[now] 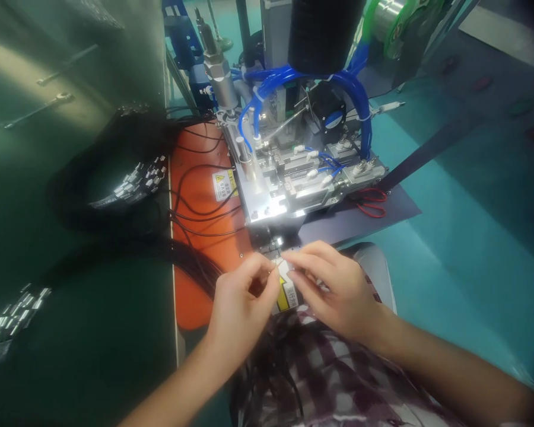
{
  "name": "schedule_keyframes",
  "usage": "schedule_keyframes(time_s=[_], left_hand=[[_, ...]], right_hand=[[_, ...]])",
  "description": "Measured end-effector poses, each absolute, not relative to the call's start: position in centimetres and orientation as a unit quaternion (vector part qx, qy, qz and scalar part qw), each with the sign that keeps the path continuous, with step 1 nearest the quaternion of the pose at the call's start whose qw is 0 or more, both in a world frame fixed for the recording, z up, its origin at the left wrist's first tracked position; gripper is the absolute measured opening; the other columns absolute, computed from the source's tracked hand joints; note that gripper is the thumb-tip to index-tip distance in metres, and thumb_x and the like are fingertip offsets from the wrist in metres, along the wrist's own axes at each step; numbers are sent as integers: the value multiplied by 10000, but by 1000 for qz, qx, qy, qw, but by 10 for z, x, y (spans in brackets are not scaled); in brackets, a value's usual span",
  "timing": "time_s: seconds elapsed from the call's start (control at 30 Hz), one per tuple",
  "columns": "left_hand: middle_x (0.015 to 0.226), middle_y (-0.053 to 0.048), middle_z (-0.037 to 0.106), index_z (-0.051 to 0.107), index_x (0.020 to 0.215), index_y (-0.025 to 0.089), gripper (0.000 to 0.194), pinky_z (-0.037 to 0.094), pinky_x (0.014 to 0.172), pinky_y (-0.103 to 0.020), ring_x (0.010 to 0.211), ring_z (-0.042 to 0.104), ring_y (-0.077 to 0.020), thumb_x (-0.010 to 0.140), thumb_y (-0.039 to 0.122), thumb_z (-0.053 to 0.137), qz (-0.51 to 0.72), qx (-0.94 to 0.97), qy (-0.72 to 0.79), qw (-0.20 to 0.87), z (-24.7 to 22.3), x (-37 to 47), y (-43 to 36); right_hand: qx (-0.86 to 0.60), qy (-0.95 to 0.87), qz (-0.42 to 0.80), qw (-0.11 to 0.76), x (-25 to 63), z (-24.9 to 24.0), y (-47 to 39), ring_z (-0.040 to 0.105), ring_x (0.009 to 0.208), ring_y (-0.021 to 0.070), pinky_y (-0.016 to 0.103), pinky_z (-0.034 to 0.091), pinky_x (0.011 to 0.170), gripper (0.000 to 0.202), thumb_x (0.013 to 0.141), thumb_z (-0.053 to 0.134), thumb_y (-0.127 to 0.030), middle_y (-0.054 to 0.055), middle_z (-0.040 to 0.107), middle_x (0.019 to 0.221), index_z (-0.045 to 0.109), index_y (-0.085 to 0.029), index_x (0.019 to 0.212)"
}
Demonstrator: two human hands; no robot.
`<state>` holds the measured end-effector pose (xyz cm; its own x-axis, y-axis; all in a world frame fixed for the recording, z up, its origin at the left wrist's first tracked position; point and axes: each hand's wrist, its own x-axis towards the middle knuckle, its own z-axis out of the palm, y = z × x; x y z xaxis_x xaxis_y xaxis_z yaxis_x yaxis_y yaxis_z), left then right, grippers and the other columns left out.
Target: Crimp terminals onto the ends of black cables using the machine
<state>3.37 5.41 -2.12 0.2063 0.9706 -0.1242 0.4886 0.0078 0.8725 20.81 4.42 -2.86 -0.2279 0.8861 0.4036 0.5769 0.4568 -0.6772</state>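
Observation:
My left hand is closed in a pinch close to the front of a metal machine; what its fingertips hold is too small to make out. My right hand is just to the right, its thumb and fingers apart, the fingertips beside those of my left hand. Between and below the hands shows a white label with a yellow arrow. Small metal parts stick out of the machine just beyond my fingertips.
Black cables run over the orange plate at the left. Bundles with silvery ends lie on the dark green table. Blue tubes arch over the machine. A wire spool hangs at the upper right. Red wires lie right.

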Motion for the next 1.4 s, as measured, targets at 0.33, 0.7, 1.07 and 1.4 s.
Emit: schedule_keyframes(time_s=[0.33,0.7,1.07,1.4], left_hand=[[649,44,541,572,788,205,147,348,521,-209,564,450,-91,895,293,524,262,663,567,413,-24,32,51],[633,48,515,558,768,208,143,328,495,-201,549,415,-89,878,299,550,268,630,576,448,-21,32,53],[616,48,512,577,784,205,125,348,494,-198,540,439,-91,871,294,567,287,608,573,469,-23,33,53],[633,32,565,591,764,197,165,353,486,-198,534,468,-91,865,328,581,285,614,573,462,-21,34,53]], right_hand=[[-481,-788,156,350,208,-30,38,659,770,158,280,511,669,240,908,509,-128,62,710,931,662,-190,1082],[-491,-752,199,393,206,-31,37,667,782,153,268,544,667,244,914,527,-149,75,691,963,624,-175,1136],[-471,-796,129,357,212,-47,28,679,826,181,303,516,694,275,900,534,-112,74,729,978,638,-183,1145],[-572,-546,435,431,198,-30,46,537,538,98,218,441,484,65,789,672,-222,3,658,712,689,-175,832]])
